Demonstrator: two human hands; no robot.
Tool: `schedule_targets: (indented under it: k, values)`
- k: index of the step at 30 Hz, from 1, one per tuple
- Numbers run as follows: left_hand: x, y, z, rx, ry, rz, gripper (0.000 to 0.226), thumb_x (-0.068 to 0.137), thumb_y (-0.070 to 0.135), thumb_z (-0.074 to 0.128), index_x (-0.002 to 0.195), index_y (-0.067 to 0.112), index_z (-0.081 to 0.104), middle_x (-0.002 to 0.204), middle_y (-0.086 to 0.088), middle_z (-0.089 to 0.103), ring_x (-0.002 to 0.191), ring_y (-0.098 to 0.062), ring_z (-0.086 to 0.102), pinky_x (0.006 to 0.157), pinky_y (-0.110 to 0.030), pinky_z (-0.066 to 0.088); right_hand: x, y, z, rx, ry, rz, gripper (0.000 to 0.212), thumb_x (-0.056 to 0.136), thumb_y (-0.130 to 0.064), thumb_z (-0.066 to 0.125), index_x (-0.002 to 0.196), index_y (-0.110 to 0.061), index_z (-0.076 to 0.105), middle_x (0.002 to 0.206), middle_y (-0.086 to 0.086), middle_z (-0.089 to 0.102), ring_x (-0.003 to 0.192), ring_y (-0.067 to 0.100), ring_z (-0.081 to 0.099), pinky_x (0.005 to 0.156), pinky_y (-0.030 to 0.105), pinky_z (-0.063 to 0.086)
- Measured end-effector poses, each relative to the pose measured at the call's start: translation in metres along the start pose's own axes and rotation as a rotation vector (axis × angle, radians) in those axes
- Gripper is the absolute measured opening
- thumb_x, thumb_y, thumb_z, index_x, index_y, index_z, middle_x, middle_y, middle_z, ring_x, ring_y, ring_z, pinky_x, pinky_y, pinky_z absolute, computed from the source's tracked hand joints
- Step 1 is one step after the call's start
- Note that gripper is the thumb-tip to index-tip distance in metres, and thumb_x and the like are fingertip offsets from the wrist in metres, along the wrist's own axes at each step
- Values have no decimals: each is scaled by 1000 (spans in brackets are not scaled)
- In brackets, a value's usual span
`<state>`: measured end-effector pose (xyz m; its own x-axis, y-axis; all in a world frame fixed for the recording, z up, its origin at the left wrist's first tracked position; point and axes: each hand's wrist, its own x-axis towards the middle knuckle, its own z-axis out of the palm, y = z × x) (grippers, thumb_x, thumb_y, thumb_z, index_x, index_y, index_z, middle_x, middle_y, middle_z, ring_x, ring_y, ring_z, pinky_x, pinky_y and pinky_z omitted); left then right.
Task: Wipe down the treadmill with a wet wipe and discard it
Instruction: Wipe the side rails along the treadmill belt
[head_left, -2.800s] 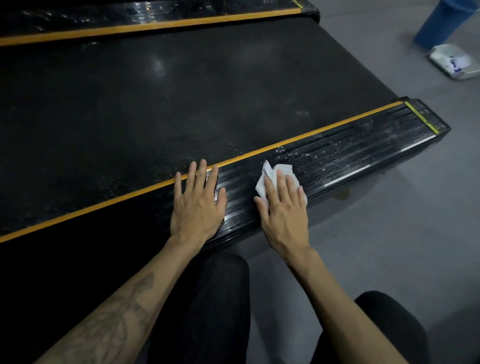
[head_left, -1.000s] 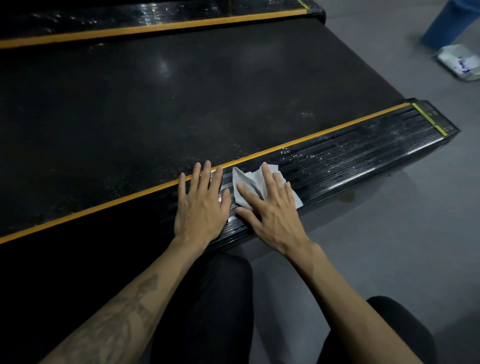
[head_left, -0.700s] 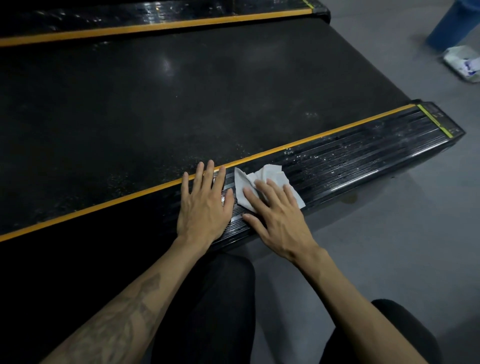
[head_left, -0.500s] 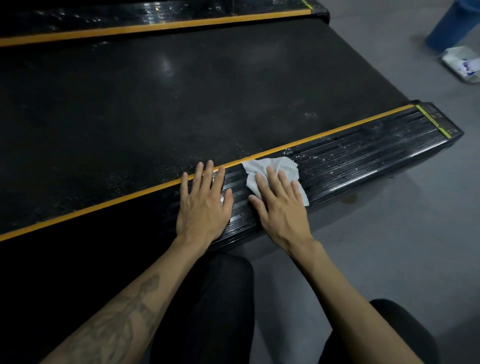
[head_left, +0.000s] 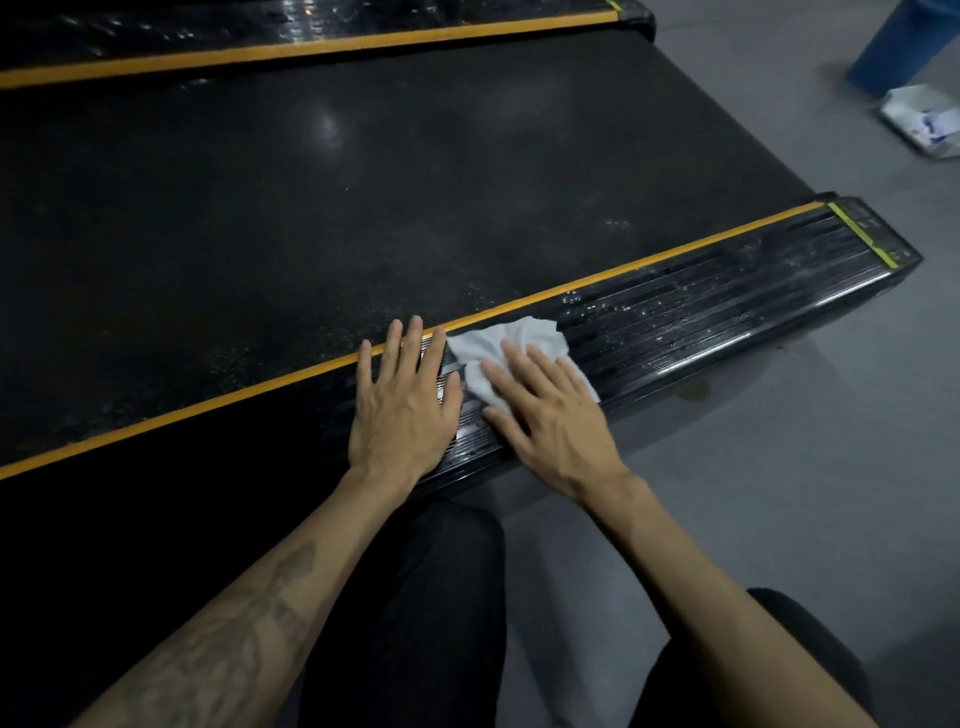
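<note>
White wet wipe (head_left: 511, 345) crumpled flat on treadmill side rail (head_left: 727, 312).

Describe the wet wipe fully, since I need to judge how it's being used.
The wet wipe is a white, thin, crumpled sheet, partly spread, lying flat on the treadmill's ribbed black side rail, its top edge at the orange stripe. The right hand presses it down with straight fingers, covering its lower part. The left hand rests flat just beside it.

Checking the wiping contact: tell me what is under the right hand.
Under the right hand lies the white wet wipe, spread flat on the treadmill's ribbed side rail. The fingers press on it; the part beneath the palm is covered.
</note>
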<state>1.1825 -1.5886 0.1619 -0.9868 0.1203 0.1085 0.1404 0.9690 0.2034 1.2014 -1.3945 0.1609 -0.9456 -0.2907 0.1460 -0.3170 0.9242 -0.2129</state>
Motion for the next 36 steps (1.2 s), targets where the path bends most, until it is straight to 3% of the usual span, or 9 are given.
schedule_targets:
  k: [4, 7, 10, 13, 16, 18, 25, 30, 36]
  values:
    - [-1, 0, 1, -4, 6, -9, 67, 103, 51, 19, 159, 18, 35, 169, -9, 25, 159, -25, 16, 127, -55, 14, 5, 5, -4, -22, 53, 218, 62, 103, -53, 31, 149, -17, 53, 157, 11, 47, 144, 35, 44, 116, 55, 35]
    - [0, 0, 1, -3, 0, -10, 67, 103, 51, 17, 160, 19, 34, 170, -8, 24, 159, -25, 14, 127, -55, 14, 7, 1, -5, -37, 94, 88, 58, 102, -49, 40, 138, -8, 61, 139, 15, 60, 122, 39, 57, 107, 53, 43]
    - [0, 0, 1, -5, -3, -11, 67, 103, 52, 17, 160, 19, 33, 170, -8, 23, 159, -25, 14, 127, -55, 13, 10, 9, -10, -118, 118, 0, 53, 102, -49, 41, 131, -10, 62, 126, 12, 60, 124, 35, 54, 120, 51, 28]
    - [0, 0, 2, 4, -2, -8, 68, 103, 52, 17, 160, 19, 33, 170, -8, 23, 159, -24, 14, 127, -55, 13, 15, 12, -11, -106, 99, -30, 49, 103, -50, 42, 129, -13, 61, 135, 12, 53, 141, 35, 41, 125, 54, 17]
    - [1, 0, 2, 2, 8, -10, 67, 103, 51, 18, 160, 18, 34, 170, -8, 25, 159, -25, 15, 127, -54, 14, 23, 7, -11, 22, 98, 22, 49, 103, -51, 42, 131, -15, 59, 133, 12, 51, 122, 34, 49, 110, 54, 36]
    - [0, 0, 2, -2, 8, -8, 68, 103, 51, 18, 159, 18, 35, 169, -9, 25, 159, -25, 16, 127, -55, 14, 24, 0, -6, 7, 62, 74, 57, 104, -53, 36, 143, -14, 52, 138, 13, 50, 119, 34, 49, 106, 51, 39]
    - [0, 0, 0, -2, -14, -11, 69, 103, 53, 15, 161, 19, 31, 171, -7, 21, 159, -24, 12, 128, -54, 11, 1, 1, -1, 3, 75, -172, 61, 105, -45, 42, 144, -1, 55, 155, 15, 49, 144, 30, 46, 117, 43, 39]
    - [0, 1, 1, -4, -7, -14, 69, 103, 52, 16, 161, 19, 32, 170, -8, 22, 159, -25, 14, 128, -54, 12, 11, 13, -8, -69, 155, 56, 60, 104, -42, 39, 141, 2, 58, 150, 21, 52, 140, 35, 50, 117, 43, 37]
    - [0, 0, 1, -9, -3, -11, 68, 103, 52, 18, 160, 19, 34, 170, -8, 24, 159, -25, 15, 128, -54, 12, 1, 4, 2, 14, 53, -131, 58, 106, -44, 41, 150, -8, 51, 161, 11, 41, 150, 28, 37, 122, 45, 33]
